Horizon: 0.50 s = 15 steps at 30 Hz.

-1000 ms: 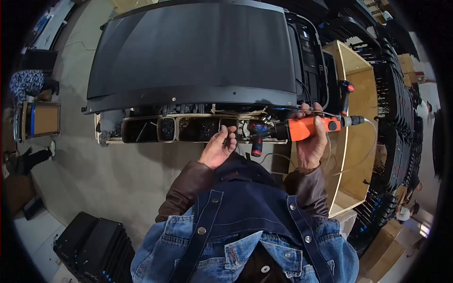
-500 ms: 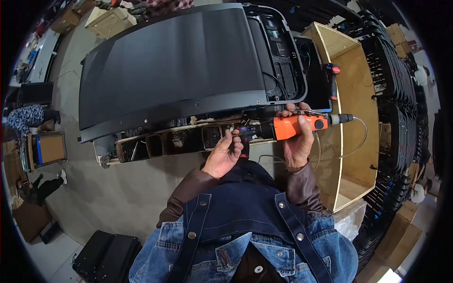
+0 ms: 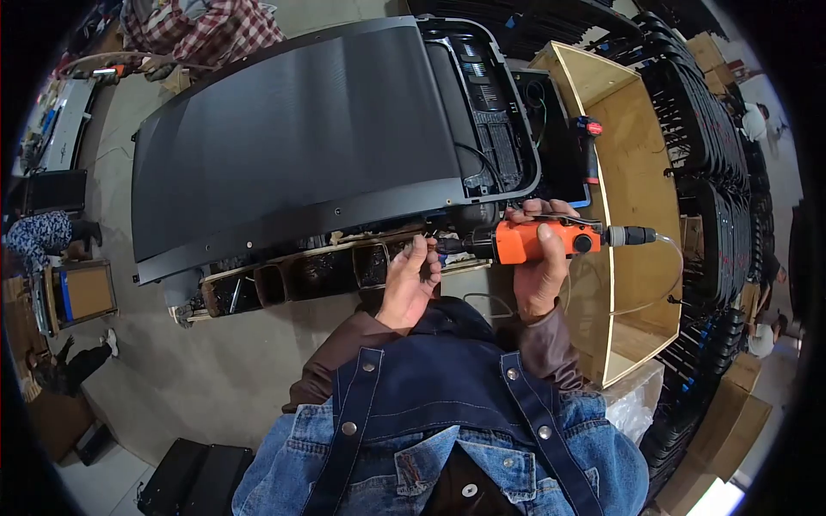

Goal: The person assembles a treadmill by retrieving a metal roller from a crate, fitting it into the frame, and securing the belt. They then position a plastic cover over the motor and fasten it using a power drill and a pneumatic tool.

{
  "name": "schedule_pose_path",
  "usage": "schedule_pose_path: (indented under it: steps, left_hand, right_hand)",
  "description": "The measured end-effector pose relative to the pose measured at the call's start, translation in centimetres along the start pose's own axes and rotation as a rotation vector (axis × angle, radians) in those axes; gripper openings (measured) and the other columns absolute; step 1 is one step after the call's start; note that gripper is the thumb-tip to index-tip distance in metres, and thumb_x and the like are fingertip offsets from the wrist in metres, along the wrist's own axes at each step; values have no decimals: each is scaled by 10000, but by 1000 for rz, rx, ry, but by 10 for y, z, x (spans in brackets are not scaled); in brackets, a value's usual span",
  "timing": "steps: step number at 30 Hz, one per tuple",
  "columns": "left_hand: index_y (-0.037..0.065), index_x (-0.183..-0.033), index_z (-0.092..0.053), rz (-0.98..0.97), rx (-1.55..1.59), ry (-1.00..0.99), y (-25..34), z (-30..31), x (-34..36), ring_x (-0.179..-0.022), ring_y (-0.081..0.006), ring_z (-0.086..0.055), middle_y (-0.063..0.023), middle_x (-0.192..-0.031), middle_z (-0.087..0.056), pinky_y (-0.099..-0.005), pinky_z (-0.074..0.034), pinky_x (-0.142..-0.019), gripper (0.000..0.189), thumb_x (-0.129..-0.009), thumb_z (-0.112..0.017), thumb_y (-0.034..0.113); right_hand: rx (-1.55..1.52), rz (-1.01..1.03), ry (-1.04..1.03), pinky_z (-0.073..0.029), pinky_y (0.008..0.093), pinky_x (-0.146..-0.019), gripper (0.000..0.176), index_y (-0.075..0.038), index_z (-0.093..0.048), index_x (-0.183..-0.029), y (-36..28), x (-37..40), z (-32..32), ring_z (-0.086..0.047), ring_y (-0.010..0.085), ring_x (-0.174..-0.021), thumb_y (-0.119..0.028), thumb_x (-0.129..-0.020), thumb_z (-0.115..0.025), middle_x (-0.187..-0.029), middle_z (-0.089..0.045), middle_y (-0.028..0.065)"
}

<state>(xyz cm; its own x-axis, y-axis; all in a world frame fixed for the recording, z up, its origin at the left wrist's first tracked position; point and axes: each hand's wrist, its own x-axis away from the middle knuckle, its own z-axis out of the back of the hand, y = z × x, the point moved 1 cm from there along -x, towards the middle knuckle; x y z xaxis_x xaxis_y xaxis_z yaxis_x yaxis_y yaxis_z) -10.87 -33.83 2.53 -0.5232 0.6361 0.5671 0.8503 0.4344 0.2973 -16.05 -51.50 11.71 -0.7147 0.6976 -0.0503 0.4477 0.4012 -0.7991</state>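
My right hand (image 3: 543,262) is wrapped round an orange air tool (image 3: 527,242), which lies level with its black nose pointing left. A hose fitting (image 3: 630,236) sits at the tool's right end. At the tip of the nose, my left hand (image 3: 410,279) has its thumb and fingers pinched together. Whatever is between them is too small to make out. Just beyond both hands lies a large dark panel (image 3: 292,138), with small holes along its near edge. Joined to its right end is a black frame (image 3: 520,112) with cables inside.
Under the panel's near edge runs a row of bins (image 3: 319,273) with small dark parts. A wooden box (image 3: 638,206) stands on the right, a red and black cordless tool (image 3: 590,148) at its rim. Black parts (image 3: 731,198) are stacked behind. Another person in a checked shirt (image 3: 206,34) is across the panel.
The panel and box have shifted slightly left in view. My hands stay at the tool's nose and body. More of the person in the checked shirt shows at the upper left.
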Motion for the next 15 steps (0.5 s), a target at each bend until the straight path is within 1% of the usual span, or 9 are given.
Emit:
schedule_pose_path:
  steps: [1, 2, 4, 8, 10, 11, 13, 14, 15]
  left_hand:
    - [71, -1061, -595, -63, -126, 45, -1, -1, -2, -746, -88, -530, 22, -830, -542, -205, -463, -618, 333, -971, -620, 392]
    - [71, -1061, -595, -60, -125, 38, -2, 1, -6, -746, -88, -530, 22, -830, -542, -205, -463, -618, 333, -971, -620, 392]
    - [66, -1038, -610, 90, 71, -112, -5, 2, -16, -722, -78, -513, 19, -813, -543, -209, -431, -591, 319, -976, -627, 378]
    - [65, -1030, -610, 107, 180, -126, -6, -15, -21, -714, -66, -495, 24, -800, -530, -206, -417, -584, 328, -971, -636, 387]
    - [75, -1050, -580, -22, 23, 8, -4, -27, -21, -672, -59, -453, 35, -805, -491, -185, -375, -563, 310, -979, -623, 374]
    - [75, -1050, -580, -24, 28, 3, -6, -25, -28, -672, -59, -453, 35, -805, -491, -185, -375, -563, 310, -979, -623, 374]
    - [75, -1066, -575, -10, -26, -47, -11, -19, -42, -651, -47, -436, 39, -797, -485, -179, -345, -518, 322, -972, -630, 378]
    - [75, -1066, -575, -8, -18, -48, -13, -16, -51, -651, -47, -436, 39, -797, -485, -179, -345, -518, 322, -972, -630, 378]
    - [76, -1075, -571, 85, 66, -89, -11, -18, -61, -639, -44, -423, 42, -785, -478, -177, -332, -499, 335, -968, -630, 387]
  right_hand:
    - [86, 36, 0, -496, 477, -978, 452, -35, -473, -1270, -1, 0, -2, -647, 252, -977, -114, -862, -653, -1129, -602, 155]
    - [91, 53, 28, -512, 459, -949, 464, -21, -467, -1273, -3, 1, -6, -650, 249, -969, -106, -859, -660, -1116, -601, 159]
    - [135, 67, 73, -517, 456, -937, 473, -20, -461, -1276, -7, -1, -9, -651, 248, -963, -104, -859, -666, -1110, -600, 161]
    - [175, 97, 187, -530, 453, -898, 484, -16, -450, -1277, -11, -11, -9, -650, 255, -937, -100, -860, -681, -1092, -599, 161]
    - [165, 119, 216, -531, 456, -891, 486, -23, -450, -1277, -11, -11, -10, -647, 260, -932, -105, -859, -685, -1090, -599, 160]
    - [147, 140, 244, -532, 459, -883, 488, -30, -451, -1277, -10, -11, -12, -644, 265, -926, -109, -859, -689, -1087, -598, 159]
    - [154, 146, 206, -532, 461, -879, 489, -37, -455, -1274, -8, -8, -18, -642, 268, -921, -113, -855, -696, -1084, -597, 156]
    - [158, 149, 171, -532, 462, -875, 490, -43, -459, -1270, -8, -8, -20, -640, 271, -916, -116, -852, -703, -1081, -596, 153]
    - [192, 166, 92, -530, 463, -887, 488, -50, -465, -1259, -7, -11, -15, -643, 275, -938, -121, -847, -718, -1098, -607, 162]
